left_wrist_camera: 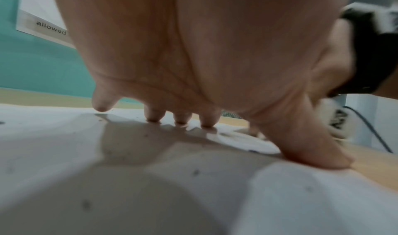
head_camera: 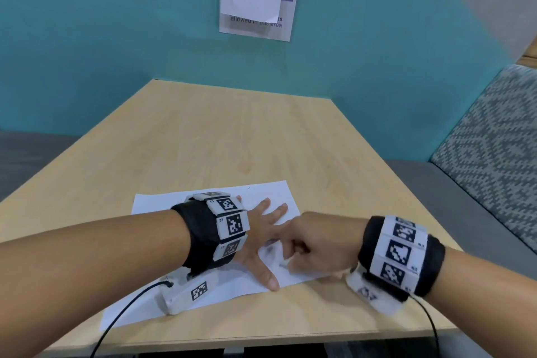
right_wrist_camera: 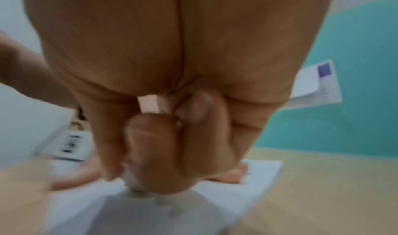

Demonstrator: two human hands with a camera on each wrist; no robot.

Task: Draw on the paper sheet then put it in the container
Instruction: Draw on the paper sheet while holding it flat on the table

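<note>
A white paper sheet (head_camera: 162,203) lies on the wooden table (head_camera: 232,131) near its front edge, with faint purple and grey marks (head_camera: 271,241) in the middle. My left hand (head_camera: 261,229) presses flat on the sheet with fingers spread; in the left wrist view its fingertips (left_wrist_camera: 181,119) and thumb touch the paper (left_wrist_camera: 64,136). My right hand (head_camera: 313,244) is curled just to the right, pinching a pale drawing stick (right_wrist_camera: 148,104) whose tip (head_camera: 283,264) touches the sheet (right_wrist_camera: 247,187). Most of the stick is hidden inside the fingers.
A clear holder (head_camera: 258,0) with a white sheet and a partly covered sign hangs on the teal wall behind the table. A patterned bench cushion (head_camera: 494,139) stands to the right. Black cables (head_camera: 122,311) trail from both wrist cameras over the front edge.
</note>
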